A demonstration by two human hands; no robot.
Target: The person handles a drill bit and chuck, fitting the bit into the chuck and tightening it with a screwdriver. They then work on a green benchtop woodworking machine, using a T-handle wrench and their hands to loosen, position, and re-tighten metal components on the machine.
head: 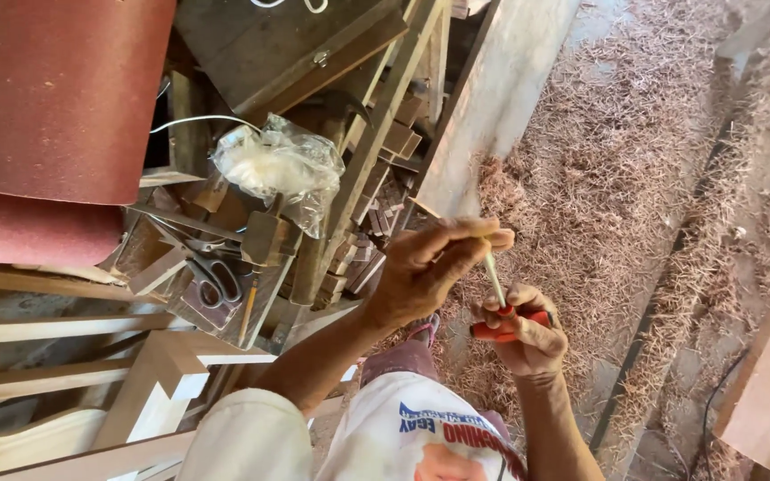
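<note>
Pencil (494,278) pinched in left hand (430,263) fingertips; thin, light, likely snaps easily, grip mid-shaft. Right hand (528,334) closed around red knife (505,328); hard handle, firm hold.

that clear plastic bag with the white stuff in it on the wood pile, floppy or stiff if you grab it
Probably floppy: the clear plastic bag is thin and crinkled, slumped over the stacked wood scraps. The white stuffing looks fluffy, so it likely weighs little for its bulk. The film may be slippery, but the folds would probably give fingers purchase.
</note>
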